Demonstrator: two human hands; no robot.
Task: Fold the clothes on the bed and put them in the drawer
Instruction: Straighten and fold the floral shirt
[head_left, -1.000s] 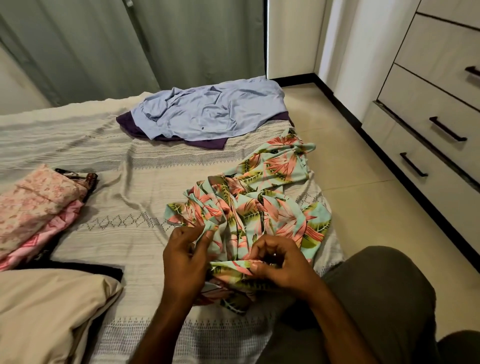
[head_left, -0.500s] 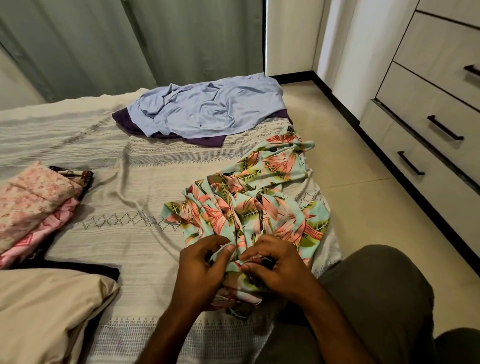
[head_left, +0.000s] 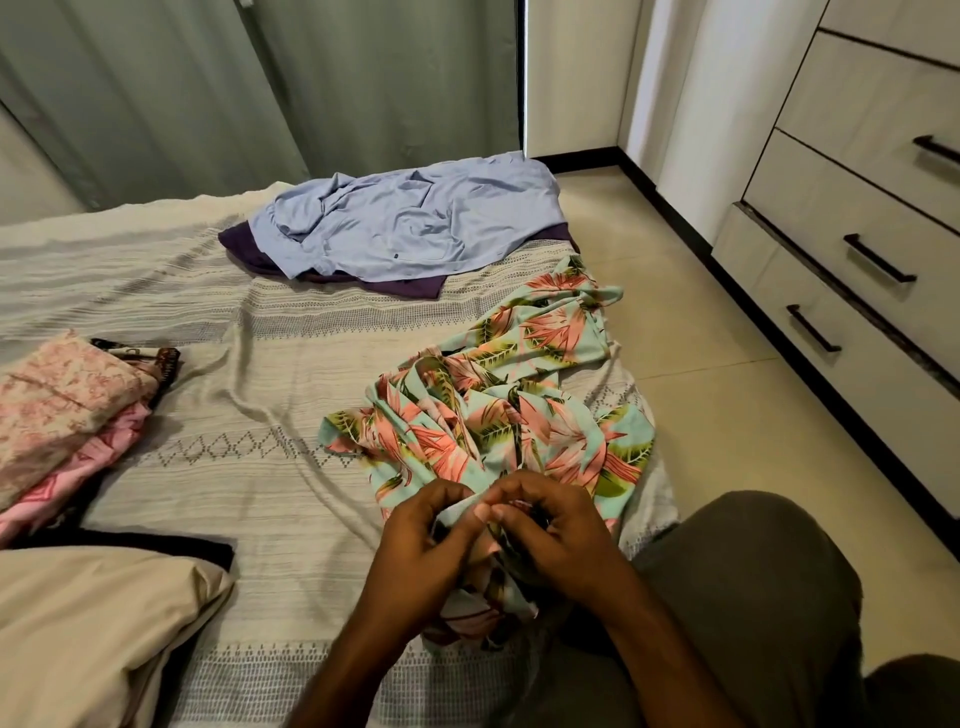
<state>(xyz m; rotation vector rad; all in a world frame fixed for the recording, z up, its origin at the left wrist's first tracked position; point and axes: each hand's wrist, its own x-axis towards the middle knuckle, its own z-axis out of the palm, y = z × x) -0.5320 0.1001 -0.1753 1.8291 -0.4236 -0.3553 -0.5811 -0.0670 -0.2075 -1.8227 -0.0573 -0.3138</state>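
Close together at the near edge of the bed, the left hand and right hand both pinch a bunched end of the floral garment, whose rest lies crumpled on the bedspread beyond them. Farther off, a blue shirt lies over a purple garment near the foot of the bed. Folded pink clothes sit at the left, and the drawers stand along the right wall.

Your left hand and right hand cover the near end of the floral garment, so its edge there can't be made out. Far left of them, the pink folded pile runs off frame.
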